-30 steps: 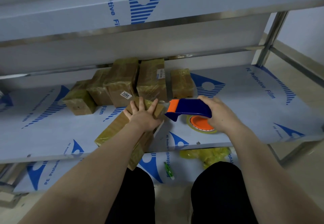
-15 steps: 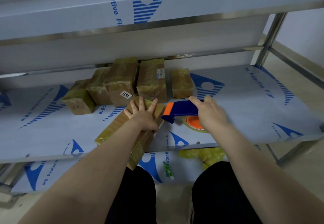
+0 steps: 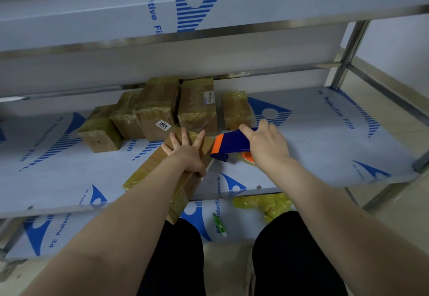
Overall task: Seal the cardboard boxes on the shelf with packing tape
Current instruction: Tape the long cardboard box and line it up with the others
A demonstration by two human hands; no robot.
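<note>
Head camera view, looking down along a person's two bare forearms reaching onto a white film-covered metal shelf [image 3: 325, 138] printed with blue triangles. A long brown cardboard box [image 3: 151, 167] lies flat and slantwise on this shelf, its near end jutting past the shelf's front edge. The left hand [image 3: 185, 154] lies palm down on the box's far end, fingers straight and spread wide, thumb over the box's right edge.

Just right of that far end, the right hand [image 3: 267, 147] curls around the handle of a blue-and-orange plastic tape dispenser [image 3: 232, 143]. Its orange nose points at the box's far right corner; whether it touches the cardboard cannot be told. An orange-cored roll of tape [image 3: 246, 156] shows under the dispenser, mostly hidden by the hand.

Behind the box stand five smaller brown boxes wrapped in glossy tape [image 3: 160, 107], packed close together; one bears a white label [image 3: 163, 125] reading 7202. Below the box, on a lower shelf [image 3: 58, 233], lie a crumpled yellow plastic bag [image 3: 267, 204] and a small green object [image 3: 219, 223]. Dark trouser legs [image 3: 176, 261] fill the bottom.
</note>
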